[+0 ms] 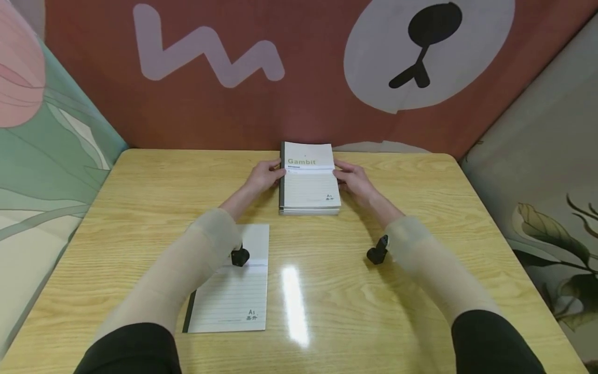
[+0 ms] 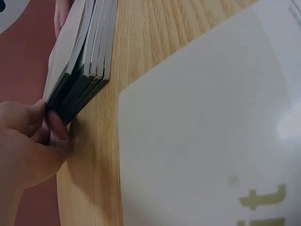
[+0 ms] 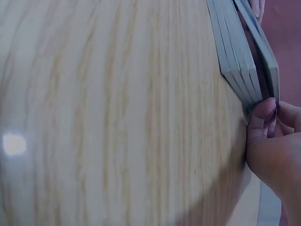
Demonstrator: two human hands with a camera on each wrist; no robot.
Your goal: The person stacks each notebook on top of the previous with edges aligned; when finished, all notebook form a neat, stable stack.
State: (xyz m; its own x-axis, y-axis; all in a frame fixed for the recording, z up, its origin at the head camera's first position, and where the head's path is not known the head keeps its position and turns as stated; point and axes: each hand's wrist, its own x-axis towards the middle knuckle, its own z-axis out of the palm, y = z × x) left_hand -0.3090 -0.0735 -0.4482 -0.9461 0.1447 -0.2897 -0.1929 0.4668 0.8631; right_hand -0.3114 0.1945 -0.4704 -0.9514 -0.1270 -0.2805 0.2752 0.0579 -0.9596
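A pile of notebooks (image 2: 96, 61) with dark spines lies near the far edge of the table. The uppermost one, a white notebook (image 1: 309, 188) printed "Gambit", sits slightly raised, and a narrow gap separates it from those below in both wrist views. On its spine side, my left hand (image 1: 262, 177) pinches it by the edge. Opposite, my right hand (image 1: 354, 182) grips the other edge between thumb and fingers. Nearer to me, under my left forearm, a single notebook (image 1: 238, 301) lies flat and partly covered by the sleeve.
The wooden table (image 1: 327, 322) reaches back to a red-brown wall panel (image 1: 308, 114). Patterned panels stand along the left and right sides. Small black cameras (image 1: 240, 256) hang at both wrists, the left one above the nearer notebook.
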